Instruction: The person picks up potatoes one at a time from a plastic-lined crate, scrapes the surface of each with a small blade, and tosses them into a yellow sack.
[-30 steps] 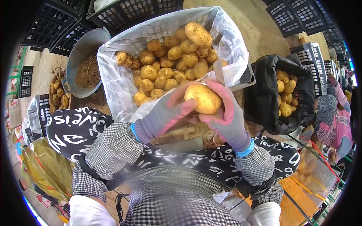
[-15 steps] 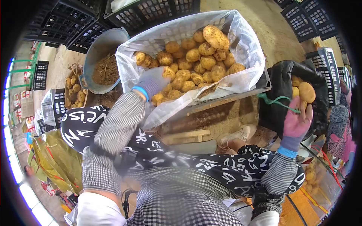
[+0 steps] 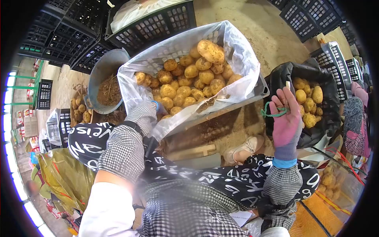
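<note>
Yellow potatoes, some smeared with soil, fill a crate lined with a white sheet. My left hand is at the near left corner of this crate, mostly hidden by its sleeve and the liner, so its fingers cannot be made out. My right hand, in a pink and purple glove, is palm up with its fingers stretched out and nothing on the palm. It is beside a black-lined crate that holds more potatoes. A green string lies by the right thumb.
A grey-blue tub with soil stands left of the white-lined crate. Black plastic crates are stacked behind it, and another crate stands at the back. At the far right is another person's patterned sleeve.
My right hand has left the potato it was touching over the black-lined crate and moved left, palm now up. My left hand has drawn back from the potatoes toward the crate's near corner.
</note>
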The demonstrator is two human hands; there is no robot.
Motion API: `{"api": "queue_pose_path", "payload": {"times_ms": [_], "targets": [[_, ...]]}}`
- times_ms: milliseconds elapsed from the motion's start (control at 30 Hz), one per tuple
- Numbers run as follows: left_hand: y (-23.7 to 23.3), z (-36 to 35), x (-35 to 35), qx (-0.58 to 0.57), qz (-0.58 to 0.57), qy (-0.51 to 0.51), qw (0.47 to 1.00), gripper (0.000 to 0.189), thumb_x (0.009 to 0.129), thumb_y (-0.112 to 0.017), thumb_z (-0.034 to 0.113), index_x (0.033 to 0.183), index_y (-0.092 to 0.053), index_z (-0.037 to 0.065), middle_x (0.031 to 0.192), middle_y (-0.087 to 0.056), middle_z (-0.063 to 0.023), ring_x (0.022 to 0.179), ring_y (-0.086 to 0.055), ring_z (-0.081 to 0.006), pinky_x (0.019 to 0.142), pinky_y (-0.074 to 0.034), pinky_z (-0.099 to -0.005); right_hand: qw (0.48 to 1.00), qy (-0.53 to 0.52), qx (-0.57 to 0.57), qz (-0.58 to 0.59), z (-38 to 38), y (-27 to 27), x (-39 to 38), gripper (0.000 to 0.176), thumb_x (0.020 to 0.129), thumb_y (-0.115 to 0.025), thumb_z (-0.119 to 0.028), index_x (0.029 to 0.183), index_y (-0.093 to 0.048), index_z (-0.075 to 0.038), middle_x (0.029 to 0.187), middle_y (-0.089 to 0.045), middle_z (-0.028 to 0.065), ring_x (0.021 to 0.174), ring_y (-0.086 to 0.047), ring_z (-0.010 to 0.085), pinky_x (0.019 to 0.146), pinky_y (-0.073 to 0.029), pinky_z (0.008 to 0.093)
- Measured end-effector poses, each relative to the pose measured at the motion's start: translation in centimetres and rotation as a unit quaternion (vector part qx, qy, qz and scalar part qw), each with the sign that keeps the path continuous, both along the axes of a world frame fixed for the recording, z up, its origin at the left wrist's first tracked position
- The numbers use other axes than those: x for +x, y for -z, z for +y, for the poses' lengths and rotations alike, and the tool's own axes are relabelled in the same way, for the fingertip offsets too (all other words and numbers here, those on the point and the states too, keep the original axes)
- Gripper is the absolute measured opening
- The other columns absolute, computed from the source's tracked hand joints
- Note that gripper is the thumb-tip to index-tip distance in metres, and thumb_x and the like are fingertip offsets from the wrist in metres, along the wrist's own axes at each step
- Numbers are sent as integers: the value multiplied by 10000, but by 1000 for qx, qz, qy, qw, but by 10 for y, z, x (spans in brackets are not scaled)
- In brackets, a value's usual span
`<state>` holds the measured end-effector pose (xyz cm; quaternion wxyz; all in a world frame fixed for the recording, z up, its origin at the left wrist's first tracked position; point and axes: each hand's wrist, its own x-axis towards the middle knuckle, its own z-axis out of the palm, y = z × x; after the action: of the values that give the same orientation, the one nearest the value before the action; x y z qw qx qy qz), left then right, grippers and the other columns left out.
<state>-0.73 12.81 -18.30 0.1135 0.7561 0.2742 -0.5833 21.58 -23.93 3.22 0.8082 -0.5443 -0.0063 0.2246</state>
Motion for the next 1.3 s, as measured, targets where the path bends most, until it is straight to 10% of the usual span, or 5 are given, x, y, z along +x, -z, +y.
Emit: {"api": "queue_pose_path", "payload": {"times_ms": [267,400,567,1000,1300], "targets": [[-148,11,33,-322,-326,-367,810,608,938,-550,554,1187,-574,1,837,-685,-66,532,-635,-93,450,-518,-203,987,-101,-113,-59,21,5,-30,359,1002,-502,-125,1327,-522,26,1125,-650,133,879,-659,167,780,-546,280],[-215,-62,33,-463,-413,-388,681,625,964,-529,520,1380,-446,61,1273,-582,-97,1043,-641,-149,730,-571,-273,950,-300,-85,-2,39,13,-60,510,936,-613,-86,1404,-439,20,1262,-588,126,865,-644,132,764,-563,285],[-203,-123,35,-531,-393,-464,590,559,992,-547,396,1410,-415,50,1244,-570,-70,1140,-550,-127,897,-502,-259,936,-343,-76,-10,49,19,-77,759,821,-797,-178,1438,-395,4,1257,-551,63,949,-574,88,773,-528,240],[-205,-140,33,-536,-461,-505,496,742,834,-743,34,1450,-332,-12,1379,-480,-95,1270,-490,-179,1067,-425,-314,914,-363,-117,-140,50,29,-67,884,738,-817,-47,1478,-334,-33,1459,-405,104,1316,-434,193,1065,-419,327],[-207,-131,27,-411,-563,-337,633,534,892,-711,200,1368,-532,35,1376,-537,-83,1180,-563,-161,977,-464,-292,899,-357,-147,-206,49,48,-73,889,712,-841,-82,1453,-355,-4,1432,-423,118,1319,-440,221,1092,-391,355]]}}
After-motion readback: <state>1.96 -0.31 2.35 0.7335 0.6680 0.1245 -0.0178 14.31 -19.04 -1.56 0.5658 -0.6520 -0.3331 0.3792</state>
